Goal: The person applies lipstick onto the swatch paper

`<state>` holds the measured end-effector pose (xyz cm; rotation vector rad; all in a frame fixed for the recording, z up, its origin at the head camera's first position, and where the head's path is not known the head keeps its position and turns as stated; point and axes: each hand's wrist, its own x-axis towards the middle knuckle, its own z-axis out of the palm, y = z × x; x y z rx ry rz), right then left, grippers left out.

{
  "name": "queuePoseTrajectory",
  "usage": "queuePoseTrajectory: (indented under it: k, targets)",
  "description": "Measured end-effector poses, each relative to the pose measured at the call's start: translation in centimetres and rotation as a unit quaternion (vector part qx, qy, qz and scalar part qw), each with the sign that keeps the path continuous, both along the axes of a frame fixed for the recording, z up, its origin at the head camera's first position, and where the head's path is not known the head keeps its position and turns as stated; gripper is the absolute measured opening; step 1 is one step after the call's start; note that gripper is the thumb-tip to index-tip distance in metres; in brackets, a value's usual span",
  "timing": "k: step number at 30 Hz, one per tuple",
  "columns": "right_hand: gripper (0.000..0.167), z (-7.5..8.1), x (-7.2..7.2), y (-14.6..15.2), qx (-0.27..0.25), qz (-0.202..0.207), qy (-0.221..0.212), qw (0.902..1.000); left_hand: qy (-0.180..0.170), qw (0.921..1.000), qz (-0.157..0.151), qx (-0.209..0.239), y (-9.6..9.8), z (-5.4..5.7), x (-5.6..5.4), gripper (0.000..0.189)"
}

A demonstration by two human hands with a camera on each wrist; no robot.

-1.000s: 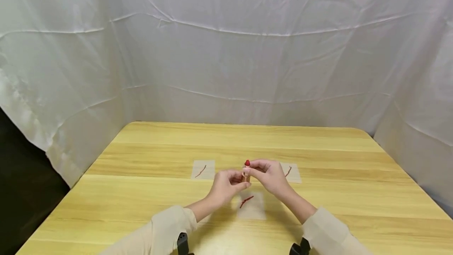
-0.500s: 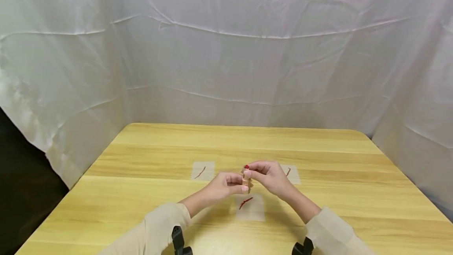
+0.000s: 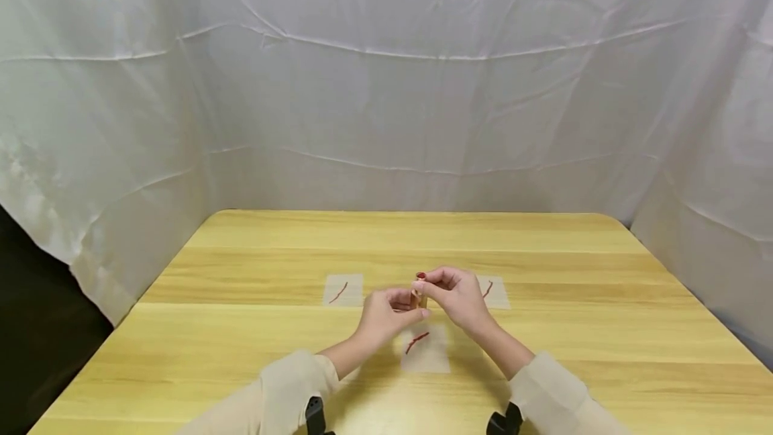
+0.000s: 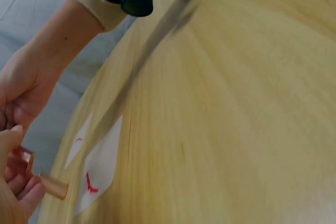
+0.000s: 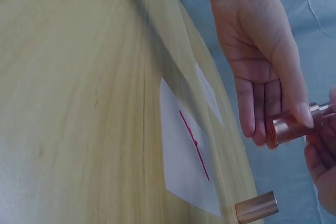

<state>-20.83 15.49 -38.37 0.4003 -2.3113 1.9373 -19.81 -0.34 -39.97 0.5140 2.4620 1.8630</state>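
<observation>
A lipstick in a shiny copper-coloured tube (image 3: 419,299) stands upright over the table between my two hands. My left hand (image 3: 379,319) grips its base between thumb and fingers. From the right side, my right hand (image 3: 457,297) pinches the tube's upper part. In the head view, dark red shows only at the mouth of the tube. The right wrist view shows the wide base (image 5: 290,127) under the left thumb. A copper-coloured cap (image 5: 257,208) stands on the table, hidden behind the hands in the head view.
Three pale paper squares lie on the wooden table (image 3: 241,334), each with a red stroke: the left square (image 3: 356,282), the right square (image 3: 502,299) and the near square (image 3: 429,360). White cloth (image 3: 386,113) hangs behind the table.
The red lipstick bullet stood out above the tube a second ago and has sunk down to its mouth. The left hand turned at the base and came back round; the right hand kept its hold.
</observation>
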Motion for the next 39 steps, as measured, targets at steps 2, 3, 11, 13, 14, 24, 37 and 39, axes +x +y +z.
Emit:
queuePoseTrajectory:
  k: [2, 3, 11, 13, 14, 24, 37, 39]
  targets:
    - [0.018, 0.0, 0.0, -0.2, -0.009, -0.008, 0.010, 0.9999, 0.003, 0.9999, 0.014, 0.004, 0.3, 0.0, 0.0, 0.025]
    - [0.017, 0.0, 0.0, -0.3, -0.012, -0.012, 0.014, 0.9998, 0.005, 0.9998, 0.020, 0.003, 0.5, 0.0, 0.0, 0.025]
    - [0.015, 0.0, 0.1, -0.8, -0.010, -0.043, 0.003, 0.9990, 0.018, 0.9975, 0.063, -0.027, 1.2, 0.0, 0.2, 0.023]
    - [0.015, 0.0, 0.1, -0.9, -0.008, -0.047, -0.005, 0.9988, 0.016, 0.9970, 0.069, -0.031, 1.3, -0.1, 0.1, 0.022]
    - [0.015, 0.0, 0.1, -0.9, -0.007, -0.050, -0.007, 0.9987, 0.016, 0.9968, 0.071, -0.032, 1.3, -0.1, 0.1, 0.022]
    - [0.021, 0.2, 0.0, -0.8, -0.016, -0.053, -0.007, 0.9984, 0.028, 0.9960, 0.085, -0.007, 1.3, -0.1, -0.1, 0.018]
    - [0.019, 0.8, 0.2, -0.4, 0.017, -0.012, -0.006, 0.9998, 0.001, 0.9998, -0.015, -0.014, -0.2, -0.3, -0.7, 0.015]
    - [0.019, 0.8, 0.2, -0.3, 0.024, -0.010, -0.004, 0.9996, 0.001, 0.9996, -0.025, -0.014, -0.3, -0.3, -0.8, 0.015]
